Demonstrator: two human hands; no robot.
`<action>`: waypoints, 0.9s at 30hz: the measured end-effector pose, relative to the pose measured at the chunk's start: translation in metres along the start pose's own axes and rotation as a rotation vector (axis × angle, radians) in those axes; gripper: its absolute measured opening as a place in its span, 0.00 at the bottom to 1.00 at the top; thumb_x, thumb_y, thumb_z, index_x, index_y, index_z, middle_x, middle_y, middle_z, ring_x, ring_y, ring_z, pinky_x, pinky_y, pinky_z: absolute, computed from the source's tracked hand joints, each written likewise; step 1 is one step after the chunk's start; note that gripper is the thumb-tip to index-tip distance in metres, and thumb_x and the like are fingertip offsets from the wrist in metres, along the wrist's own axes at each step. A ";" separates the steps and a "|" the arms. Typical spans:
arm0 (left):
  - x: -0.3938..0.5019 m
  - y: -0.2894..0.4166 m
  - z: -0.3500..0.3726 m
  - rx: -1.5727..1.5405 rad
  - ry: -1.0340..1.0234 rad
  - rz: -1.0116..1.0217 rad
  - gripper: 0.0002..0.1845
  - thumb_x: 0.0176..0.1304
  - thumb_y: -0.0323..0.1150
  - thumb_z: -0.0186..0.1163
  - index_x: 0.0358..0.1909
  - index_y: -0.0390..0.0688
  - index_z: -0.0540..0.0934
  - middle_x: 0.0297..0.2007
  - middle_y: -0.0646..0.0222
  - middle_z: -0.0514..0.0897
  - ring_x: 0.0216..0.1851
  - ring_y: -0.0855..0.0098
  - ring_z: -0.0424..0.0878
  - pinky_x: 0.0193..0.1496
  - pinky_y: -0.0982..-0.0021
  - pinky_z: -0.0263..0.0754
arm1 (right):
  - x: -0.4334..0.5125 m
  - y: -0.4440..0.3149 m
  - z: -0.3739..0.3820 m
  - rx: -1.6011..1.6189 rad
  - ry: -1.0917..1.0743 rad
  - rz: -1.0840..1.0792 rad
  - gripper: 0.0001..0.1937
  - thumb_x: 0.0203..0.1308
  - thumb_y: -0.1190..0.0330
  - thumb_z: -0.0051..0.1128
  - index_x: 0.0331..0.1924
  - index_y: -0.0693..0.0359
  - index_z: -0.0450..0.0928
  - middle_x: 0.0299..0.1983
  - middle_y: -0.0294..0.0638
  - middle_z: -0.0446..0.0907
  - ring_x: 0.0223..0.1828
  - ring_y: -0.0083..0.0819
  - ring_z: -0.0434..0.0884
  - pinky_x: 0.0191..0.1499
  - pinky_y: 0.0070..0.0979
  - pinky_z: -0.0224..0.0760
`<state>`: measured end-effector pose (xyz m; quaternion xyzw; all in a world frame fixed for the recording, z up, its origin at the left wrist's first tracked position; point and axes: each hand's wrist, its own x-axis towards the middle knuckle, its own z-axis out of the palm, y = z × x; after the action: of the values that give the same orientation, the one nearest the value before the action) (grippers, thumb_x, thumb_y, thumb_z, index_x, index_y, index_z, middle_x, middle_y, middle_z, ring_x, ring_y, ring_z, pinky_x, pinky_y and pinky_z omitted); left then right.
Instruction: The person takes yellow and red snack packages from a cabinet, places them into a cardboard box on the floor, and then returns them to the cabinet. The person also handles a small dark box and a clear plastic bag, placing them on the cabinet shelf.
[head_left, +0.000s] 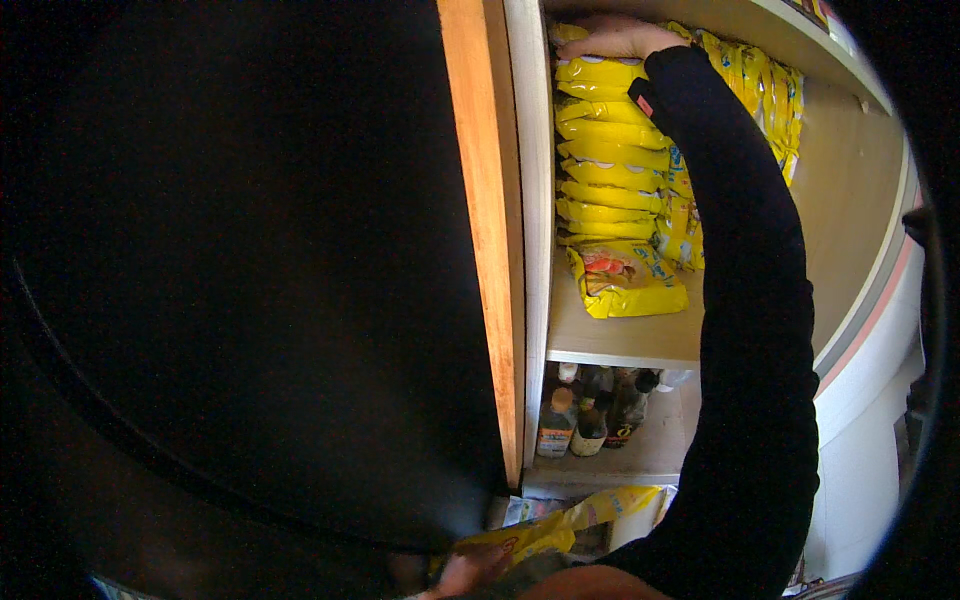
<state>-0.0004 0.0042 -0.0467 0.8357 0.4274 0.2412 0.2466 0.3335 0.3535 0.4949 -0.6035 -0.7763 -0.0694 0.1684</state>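
My right hand (626, 37) reaches to the top of a stack of yellow plastic food packets (611, 180) on the upper cupboard shelf. It touches the topmost packets, with its fingertips partly hidden in shade, so its grip cannot be told. One yellow packet (634, 279) with a food picture lies flat at the front of the stack. At the bottom edge, my left hand (469, 574) grips a crumpled yellow plastic bag (551, 531); the bag's contents are not visible.
More yellow packets (757, 90) stand in a row deeper on the shelf. Bottles, including one with an orange cap (557, 424), stand on the shelf below. An orange-brown wooden edge (484, 225) runs beside the pale cupboard side (534, 225). Darkness fills the left.
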 end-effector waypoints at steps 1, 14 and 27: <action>-0.001 -0.001 0.000 0.003 0.001 0.001 0.08 0.61 0.38 0.55 0.37 0.48 0.80 0.26 0.64 0.81 0.25 0.62 0.79 0.26 0.62 0.73 | 0.003 0.001 0.003 -0.027 0.075 -0.012 0.44 0.48 0.40 0.58 0.66 0.57 0.62 0.70 0.47 0.56 0.71 0.40 0.54 0.69 0.33 0.48; -0.009 0.018 -0.022 0.138 0.085 0.086 0.09 0.57 0.34 0.59 0.23 0.43 0.73 0.23 0.60 0.78 0.23 0.60 0.77 0.23 0.62 0.72 | -0.062 -0.039 0.063 -0.374 1.027 -0.303 0.22 0.53 0.59 0.57 0.45 0.68 0.73 0.38 0.55 0.77 0.44 0.51 0.75 0.50 0.42 0.67; -0.003 0.017 -0.020 0.110 0.118 0.260 0.08 0.52 0.37 0.64 0.26 0.44 0.80 0.24 0.64 0.80 0.26 0.60 0.80 0.30 0.62 0.76 | -0.276 -0.023 0.195 -0.120 0.099 -0.326 0.37 0.48 0.57 0.64 0.64 0.54 0.61 0.63 0.46 0.63 0.60 0.49 0.66 0.58 0.40 0.62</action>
<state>-0.0039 -0.0029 -0.0210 0.8805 0.3420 0.2962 0.1416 0.3366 0.1558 0.2193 -0.4746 -0.8490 -0.1717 0.1566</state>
